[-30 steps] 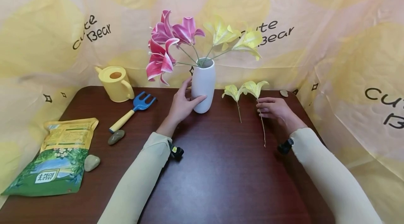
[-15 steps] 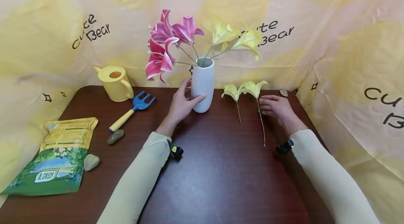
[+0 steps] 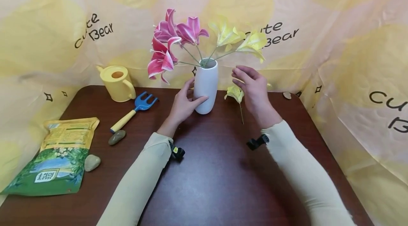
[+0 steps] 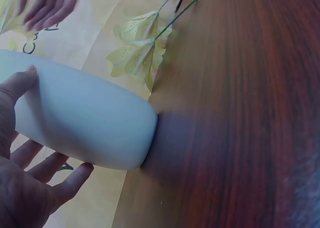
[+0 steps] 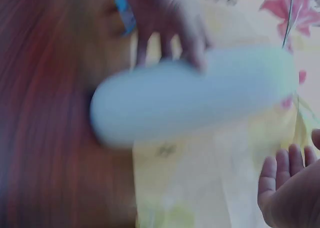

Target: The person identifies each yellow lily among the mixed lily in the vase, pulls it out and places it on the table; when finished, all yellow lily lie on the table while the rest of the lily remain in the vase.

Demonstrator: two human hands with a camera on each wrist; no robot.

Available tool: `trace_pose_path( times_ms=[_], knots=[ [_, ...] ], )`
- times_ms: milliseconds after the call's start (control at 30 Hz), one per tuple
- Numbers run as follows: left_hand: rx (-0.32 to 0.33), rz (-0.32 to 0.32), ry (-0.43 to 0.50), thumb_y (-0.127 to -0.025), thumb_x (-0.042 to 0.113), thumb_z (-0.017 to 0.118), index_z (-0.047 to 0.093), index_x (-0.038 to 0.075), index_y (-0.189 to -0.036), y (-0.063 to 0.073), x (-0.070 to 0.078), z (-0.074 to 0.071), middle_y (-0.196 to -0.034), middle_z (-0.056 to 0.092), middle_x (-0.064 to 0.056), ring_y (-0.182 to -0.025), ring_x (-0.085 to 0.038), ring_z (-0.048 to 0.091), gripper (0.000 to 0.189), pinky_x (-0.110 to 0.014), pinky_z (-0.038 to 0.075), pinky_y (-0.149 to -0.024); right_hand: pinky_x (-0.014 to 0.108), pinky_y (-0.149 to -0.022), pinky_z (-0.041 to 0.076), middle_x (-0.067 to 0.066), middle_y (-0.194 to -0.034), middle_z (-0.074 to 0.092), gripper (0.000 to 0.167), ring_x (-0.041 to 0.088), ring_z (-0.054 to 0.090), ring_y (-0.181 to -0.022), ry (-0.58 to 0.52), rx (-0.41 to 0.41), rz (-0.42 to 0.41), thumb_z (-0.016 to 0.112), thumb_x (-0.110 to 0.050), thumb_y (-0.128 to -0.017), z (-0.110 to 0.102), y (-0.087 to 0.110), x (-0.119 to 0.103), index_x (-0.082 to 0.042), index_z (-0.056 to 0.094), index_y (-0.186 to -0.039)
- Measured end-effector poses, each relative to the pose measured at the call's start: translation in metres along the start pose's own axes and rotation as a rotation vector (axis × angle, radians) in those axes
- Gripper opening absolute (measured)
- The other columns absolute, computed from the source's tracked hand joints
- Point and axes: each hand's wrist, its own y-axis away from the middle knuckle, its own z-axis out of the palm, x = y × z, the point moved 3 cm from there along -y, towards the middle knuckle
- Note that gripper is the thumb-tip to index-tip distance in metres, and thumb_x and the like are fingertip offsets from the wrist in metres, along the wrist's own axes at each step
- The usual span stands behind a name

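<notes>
My left hand (image 3: 182,107) grips the white vase (image 3: 205,89) from its left side, thumb across the front and fingers behind. The vase stands upright on the table, holding pink lilies (image 3: 165,57) leaning left and yellow lilies (image 3: 253,43) leaning right. To the right of the vase, my right hand (image 3: 255,91) is raised near its rim, apart from it. Its fingers are loosely bent with nothing between them. One loose yellow lily (image 3: 234,94) lies beside the vase. A second yellow lily (image 4: 135,58) shows in the left wrist view, mostly hidden behind my right hand in the head view.
At the left are a yellow watering can (image 3: 116,84), a blue hand fork (image 3: 145,102) with a yellow handle, a dark stone (image 3: 117,137), a pale stone (image 3: 92,162) and a green-yellow bag (image 3: 54,158). Another stone (image 3: 287,95) lies at the table's back right.
My right hand has moved up and left, away from the longer loose lily's stem toward the vase rim, without taking a flower. My left hand keeps its grip on the vase.
</notes>
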Motion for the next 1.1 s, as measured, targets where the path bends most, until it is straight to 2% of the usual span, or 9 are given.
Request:
trace_pose_path(
  times_ms=[133, 233, 433, 600, 800, 1100],
  knots=[
    [-0.002, -0.008, 0.013, -0.096, 0.034, 0.092, 0.046, 0.029, -0.170, 0.000, -0.002, -0.001, -0.166, 0.059, -0.009, -0.148, -0.036, 0.064, 0.088, -0.058, 0.059, -0.118, 0.036, -0.107, 0.062, 0.001, -0.101, 0.083, 0.007, 0.019, 0.079, -0.103, -0.105, 0.052, -0.002, 0.079, -0.006, -0.104, 0.033, -0.006, 0.008, -0.011, 0.080, -0.108],
    [-0.002, -0.017, 0.014, -0.096, 0.036, 0.092, 0.046, 0.030, -0.170, -0.001, -0.003, -0.001, -0.166, 0.059, -0.009, -0.148, -0.036, 0.064, 0.088, -0.058, 0.058, -0.118, 0.037, -0.109, 0.059, 0.001, -0.102, 0.083, 0.008, 0.019, 0.078, -0.106, -0.164, 0.077, -0.010, 0.079, -0.006, -0.104, 0.049, -0.010, 0.012, -0.013, 0.079, -0.109],
    [-0.011, -0.035, 0.006, -0.097, 0.039, 0.090, 0.044, 0.031, -0.171, -0.002, -0.004, -0.001, -0.167, 0.058, -0.008, -0.149, -0.036, 0.063, 0.087, -0.058, 0.058, -0.119, 0.031, -0.095, 0.061, 0.001, -0.095, 0.081, 0.010, 0.017, 0.078, -0.095, -0.238, 0.107, -0.076, 0.079, -0.004, -0.103, 0.070, -0.016, 0.016, -0.013, 0.075, -0.101],
    [-0.015, -0.037, 0.005, -0.097, 0.040, 0.090, 0.043, 0.030, -0.171, -0.002, -0.002, -0.001, -0.167, 0.058, -0.009, -0.150, -0.036, 0.063, 0.088, -0.058, 0.058, -0.119, 0.025, -0.083, 0.060, -0.001, -0.091, 0.081, 0.014, 0.013, 0.076, -0.086, -0.251, 0.143, -0.103, 0.078, -0.003, -0.103, 0.078, -0.019, 0.020, -0.014, 0.074, -0.095],
    [-0.023, -0.036, 0.013, -0.098, 0.039, 0.090, 0.043, 0.031, -0.171, -0.002, -0.002, 0.000, -0.167, 0.057, -0.009, -0.151, -0.035, 0.062, 0.088, -0.058, 0.057, -0.120, 0.024, -0.080, 0.057, 0.001, -0.092, 0.083, 0.013, 0.013, 0.074, -0.083, -0.258, 0.180, -0.117, 0.080, -0.002, -0.102, 0.081, -0.020, 0.021, -0.013, 0.077, -0.095],
    [-0.023, -0.046, 0.007, -0.098, 0.040, 0.090, 0.043, 0.032, -0.172, -0.002, -0.003, -0.002, -0.168, 0.056, -0.008, -0.152, -0.035, 0.061, 0.088, -0.058, 0.057, -0.121, 0.029, -0.087, 0.066, 0.011, -0.099, 0.083, 0.007, 0.016, 0.079, -0.083, -0.182, 0.181, -0.181, 0.081, -0.002, -0.101, 0.079, -0.021, 0.014, -0.009, 0.080, -0.101]
  ],
)
